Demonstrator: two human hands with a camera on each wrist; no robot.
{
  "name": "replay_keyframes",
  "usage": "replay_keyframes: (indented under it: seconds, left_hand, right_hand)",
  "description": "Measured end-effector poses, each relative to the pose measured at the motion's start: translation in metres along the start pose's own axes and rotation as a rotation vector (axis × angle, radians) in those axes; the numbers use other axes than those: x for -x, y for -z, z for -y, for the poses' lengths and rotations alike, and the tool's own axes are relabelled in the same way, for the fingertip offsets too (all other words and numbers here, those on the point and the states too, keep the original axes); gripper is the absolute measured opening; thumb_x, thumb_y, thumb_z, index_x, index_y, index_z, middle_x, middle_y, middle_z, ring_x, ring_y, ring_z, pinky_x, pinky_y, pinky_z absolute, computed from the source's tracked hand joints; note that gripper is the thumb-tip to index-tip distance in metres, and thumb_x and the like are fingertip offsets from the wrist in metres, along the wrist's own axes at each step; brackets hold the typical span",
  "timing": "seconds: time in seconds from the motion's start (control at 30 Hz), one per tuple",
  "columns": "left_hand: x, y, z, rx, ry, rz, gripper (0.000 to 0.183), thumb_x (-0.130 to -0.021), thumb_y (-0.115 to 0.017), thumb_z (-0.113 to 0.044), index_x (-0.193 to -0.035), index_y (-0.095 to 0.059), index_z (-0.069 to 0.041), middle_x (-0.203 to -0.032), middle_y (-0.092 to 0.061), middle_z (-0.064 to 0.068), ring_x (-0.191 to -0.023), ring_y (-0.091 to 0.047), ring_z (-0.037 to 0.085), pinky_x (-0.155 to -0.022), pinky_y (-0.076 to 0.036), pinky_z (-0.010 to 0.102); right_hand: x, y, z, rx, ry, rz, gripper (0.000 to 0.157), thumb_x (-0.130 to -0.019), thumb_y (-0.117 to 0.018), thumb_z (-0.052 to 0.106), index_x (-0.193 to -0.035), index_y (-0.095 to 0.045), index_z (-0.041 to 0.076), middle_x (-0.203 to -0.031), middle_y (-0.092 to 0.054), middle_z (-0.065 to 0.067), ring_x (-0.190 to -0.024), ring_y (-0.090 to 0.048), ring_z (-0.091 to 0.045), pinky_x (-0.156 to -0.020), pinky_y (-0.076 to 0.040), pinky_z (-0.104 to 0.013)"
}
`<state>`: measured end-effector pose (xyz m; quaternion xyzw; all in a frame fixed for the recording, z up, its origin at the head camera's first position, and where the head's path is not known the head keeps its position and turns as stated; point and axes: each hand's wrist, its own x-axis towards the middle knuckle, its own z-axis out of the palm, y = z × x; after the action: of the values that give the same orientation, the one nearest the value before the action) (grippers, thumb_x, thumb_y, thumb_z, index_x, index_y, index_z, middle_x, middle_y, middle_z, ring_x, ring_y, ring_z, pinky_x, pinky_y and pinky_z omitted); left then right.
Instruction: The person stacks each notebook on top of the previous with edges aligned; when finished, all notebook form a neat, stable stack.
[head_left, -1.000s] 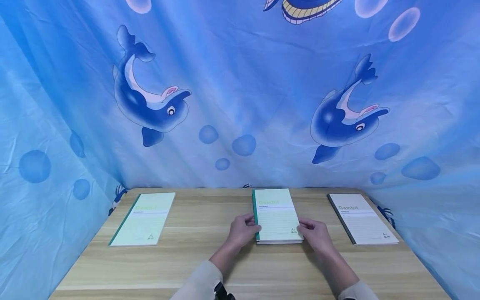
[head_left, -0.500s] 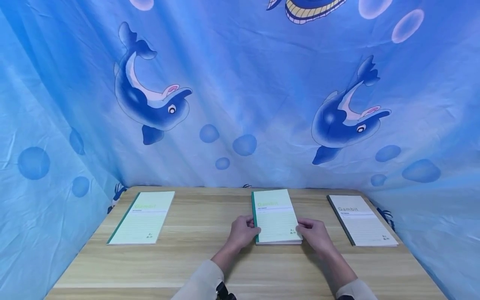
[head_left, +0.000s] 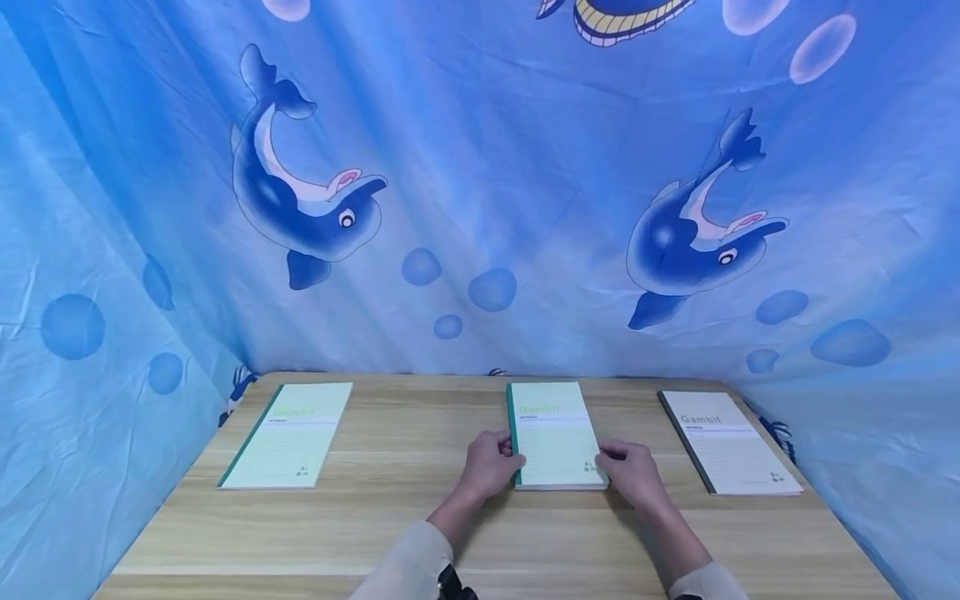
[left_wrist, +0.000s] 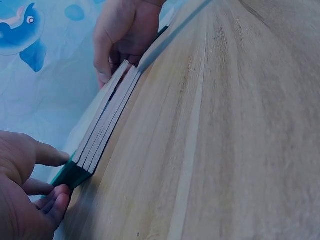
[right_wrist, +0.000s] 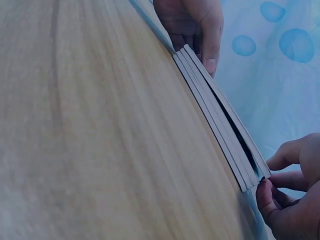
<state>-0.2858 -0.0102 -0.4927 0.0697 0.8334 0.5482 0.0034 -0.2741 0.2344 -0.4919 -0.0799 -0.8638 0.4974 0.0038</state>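
In the head view, a pale green notebook point(head_left: 557, 442) with a green spine lies on top of a small stack in the middle of the table. My left hand point(head_left: 489, 463) grips the spine side, thumb on the cover edge and fingers against the side. At the opposite edge, my right hand point(head_left: 632, 473) pinches the top notebook between thumb and fingers. From the right wrist, the stack's lower notebooks point(right_wrist: 212, 122) lie flat, while the top notebook is raised a little at the right hand's end, leaving a narrow dark gap.
Another green-spined notebook point(head_left: 287, 437) lies at the table's left side. A white notebook with a dark spine point(head_left: 731, 443) lies at the right side. Behind the wooden table point(head_left: 420, 533) hangs a blue curtain point(head_left: 480, 192) printed with dolphins.
The top notebook has turned slightly and now sits more squarely over the stack. Both hands stay at its sides, and the head view has shifted a little.
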Motion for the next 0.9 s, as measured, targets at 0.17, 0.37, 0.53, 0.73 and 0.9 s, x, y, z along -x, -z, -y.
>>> replay_keyframes:
  seconds: [0.17,0.37,0.53,0.73,0.9]
  left_hand:
    - [-0.0012,-0.0025,0.0034,-0.024,-0.02,-0.005,0.041,-0.086,-0.07,0.001,-0.126,-0.068,0.005,-0.083,-0.06,0.004,-0.077,-0.054,0.015,-0.061,-0.045,0.02]
    - [-0.0022,-0.0049,0.0049,-0.03,-0.018,-0.03,0.049,-0.086,-0.071,0.0,-0.133,-0.064,0.007,-0.088,-0.061,0.005,-0.081,-0.054,0.015,-0.064,-0.047,0.019]
    - [-0.0016,-0.006,0.0039,-0.046,-0.017,-0.036,0.052,-0.086,-0.072,-0.002,-0.136,-0.061,0.008,-0.092,-0.063,0.007,-0.083,-0.056,0.015,-0.067,-0.05,0.021]
    - [-0.0014,-0.0054,0.0033,-0.054,-0.011,-0.046,0.053,-0.086,-0.073,-0.002,-0.136,-0.06,0.009,-0.095,-0.065,0.008,-0.085,-0.057,0.015,-0.069,-0.052,0.023]
    - [-0.0014,-0.005,0.0052,-0.052,-0.028,-0.054,0.047,-0.086,-0.073,-0.001,-0.131,-0.065,0.007,-0.092,-0.066,0.007,-0.083,-0.057,0.015,-0.068,-0.051,0.021]
  right_hand:
    - [0.0004,-0.0017,-0.0031,0.004,-0.003,-0.007,0.042,-0.097,-0.061,0.012,-0.137,-0.061,-0.004,-0.142,-0.058,-0.03,-0.136,-0.052,-0.047,-0.113,-0.045,-0.061]
    - [-0.0004,-0.0028,-0.0054,0.01,-0.003,-0.011,0.042,-0.097,-0.062,0.013,-0.136,-0.062,-0.003,-0.14,-0.06,-0.028,-0.134,-0.053,-0.045,-0.112,-0.046,-0.061]
    - [0.0003,-0.0027,-0.006,-0.004,0.003,-0.016,0.042,-0.097,-0.062,0.011,-0.136,-0.062,-0.004,-0.14,-0.06,-0.028,-0.134,-0.053,-0.045,-0.112,-0.046,-0.059]
    - [-0.0003,-0.0026,-0.0064,-0.007,0.007,-0.007,0.042,-0.098,-0.061,0.011,-0.138,-0.06,-0.003,-0.142,-0.058,-0.028,-0.136,-0.052,-0.045,-0.113,-0.045,-0.06]
    - [-0.0014,-0.0033,-0.0074,-0.002,0.025,-0.012,0.039,-0.098,-0.061,0.01,-0.135,-0.063,-0.004,-0.14,-0.061,-0.028,-0.135,-0.054,-0.044,-0.113,-0.046,-0.058]
